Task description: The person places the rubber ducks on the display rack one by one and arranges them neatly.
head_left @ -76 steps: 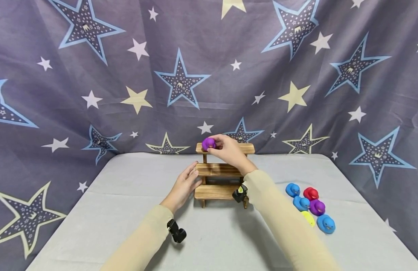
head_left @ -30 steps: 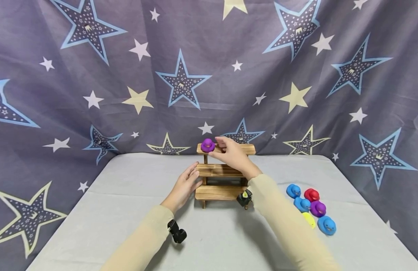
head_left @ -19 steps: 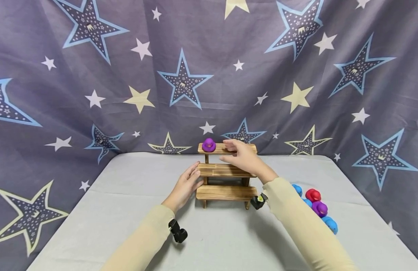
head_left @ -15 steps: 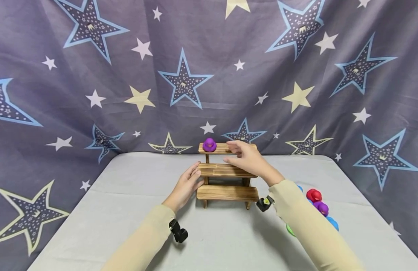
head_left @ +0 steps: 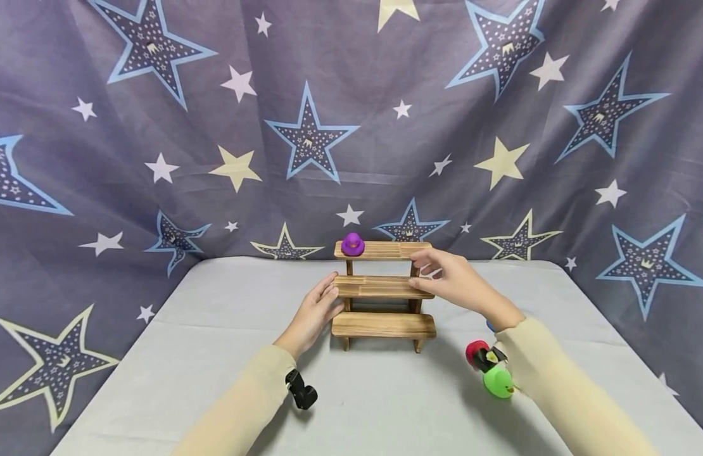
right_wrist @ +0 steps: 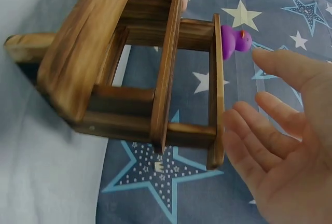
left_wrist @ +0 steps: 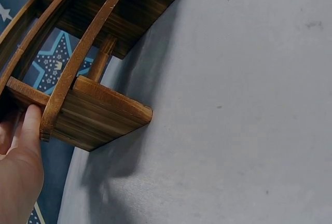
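A three-tier wooden stand (head_left: pixel 384 325) is on the table, and a purple rubber duck (head_left: pixel 353 245) sits at the left end of its top shelf. My left hand (head_left: pixel 311 316) touches the stand's left side near the middle shelf; in the left wrist view its fingertips meet the wood. Holding nothing, my right hand (head_left: pixel 456 283) is at the stand's right end, by the top and middle shelves, with its fingers loosely bent. In the right wrist view, the purple duck stands beyond that hand's fingers (right_wrist: pixel 254 141).
A green rubber duck (head_left: pixel 498 382) and a red one (head_left: pixel 477 353) show beside the right sleeve, partly behind the wrist camera (head_left: pixel 488 358). A sliver of a blue duck (head_left: pixel 491 326) peeks out there too. The sleeve hides other ducks. A star-patterned cloth (head_left: pixel 306 209) hangs behind the table.
My right hand let go of the purple duck on the top shelf and drew away to the right. Its sleeve now covers most of the duck group. My left hand stayed at the stand.
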`<state>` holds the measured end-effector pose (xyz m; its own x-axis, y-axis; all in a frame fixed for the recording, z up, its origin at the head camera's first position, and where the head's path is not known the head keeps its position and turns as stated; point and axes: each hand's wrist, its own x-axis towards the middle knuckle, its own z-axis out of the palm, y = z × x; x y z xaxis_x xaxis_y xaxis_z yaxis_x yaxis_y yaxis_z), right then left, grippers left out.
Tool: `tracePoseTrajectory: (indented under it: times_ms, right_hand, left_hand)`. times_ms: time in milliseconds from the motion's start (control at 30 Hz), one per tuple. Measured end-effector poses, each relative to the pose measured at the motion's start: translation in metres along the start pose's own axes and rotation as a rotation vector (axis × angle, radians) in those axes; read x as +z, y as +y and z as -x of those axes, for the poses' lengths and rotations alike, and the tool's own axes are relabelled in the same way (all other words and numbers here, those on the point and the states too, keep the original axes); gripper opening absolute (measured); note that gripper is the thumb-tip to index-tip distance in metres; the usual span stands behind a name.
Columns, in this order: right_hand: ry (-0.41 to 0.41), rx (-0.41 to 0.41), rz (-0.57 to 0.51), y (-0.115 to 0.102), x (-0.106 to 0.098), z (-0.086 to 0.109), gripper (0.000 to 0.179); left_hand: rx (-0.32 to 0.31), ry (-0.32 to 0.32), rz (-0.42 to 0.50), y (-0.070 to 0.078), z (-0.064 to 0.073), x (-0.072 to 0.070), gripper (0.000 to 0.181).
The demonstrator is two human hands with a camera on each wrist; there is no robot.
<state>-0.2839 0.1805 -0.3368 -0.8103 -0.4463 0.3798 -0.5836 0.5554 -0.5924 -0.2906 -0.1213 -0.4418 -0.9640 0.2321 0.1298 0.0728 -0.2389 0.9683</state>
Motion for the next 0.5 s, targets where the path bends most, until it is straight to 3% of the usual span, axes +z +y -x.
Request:
tracePoseTrajectory:
  times_ms: [500]
  right_hand:
    - [-0.075,0.070,0.050,0.022,-0.015,0.040,0.041]
  left_hand:
    - [-0.006,0.001,0.007,-0.001,-0.002,0.000,0.056]
